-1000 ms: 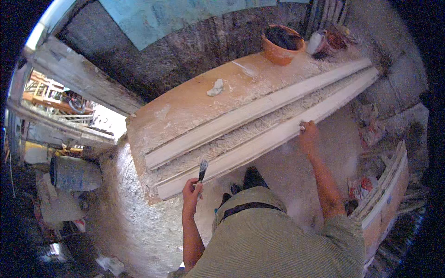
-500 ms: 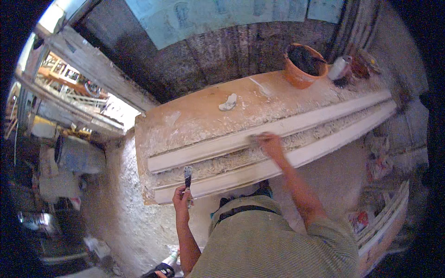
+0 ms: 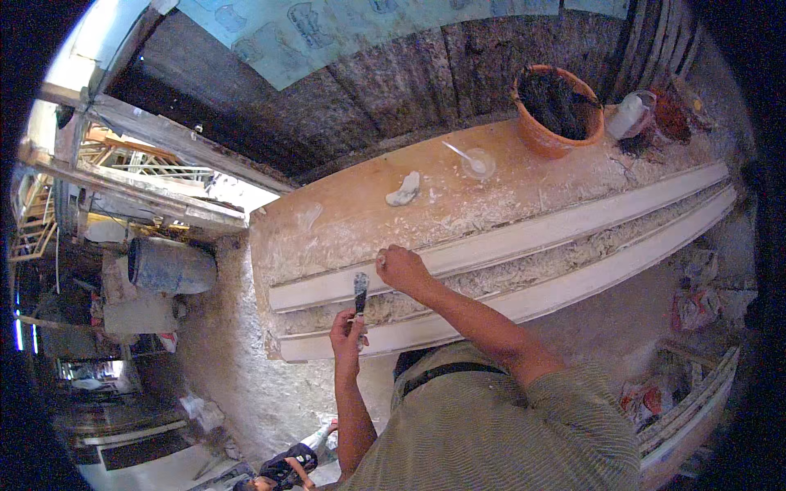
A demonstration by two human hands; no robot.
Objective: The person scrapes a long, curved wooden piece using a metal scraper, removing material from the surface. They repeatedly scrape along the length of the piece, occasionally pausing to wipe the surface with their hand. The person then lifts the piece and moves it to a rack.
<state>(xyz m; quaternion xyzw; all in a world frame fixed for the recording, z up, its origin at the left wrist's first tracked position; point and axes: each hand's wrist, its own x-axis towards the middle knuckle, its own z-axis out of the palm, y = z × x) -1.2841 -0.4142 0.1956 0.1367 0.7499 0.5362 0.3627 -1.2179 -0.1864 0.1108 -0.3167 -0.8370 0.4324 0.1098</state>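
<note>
Left hand closed around the handle of a putty knife, blade up, tip over the rough crumbly channel of the long white moulding. Right hand just beyond and to the right of that blade, fingers curled shut on the upper white strip of the moulding, knuckles up; whether anything small sits pinched inside, impossible to tell. Both hands close together near the left end of the piece, almost side by side. Moulding running away to the right of both hands, lying on a wooden workbench dusted with white crumbs. Beyond the right hand, a pale lump of plaster on the board. Further right, a small clear bowl with a spoon. Well off to the far right, an orange bucket of dark mix, with a white bottle just beside it. Off to the left of the left hand, down on the floor, a grey drum.
</note>
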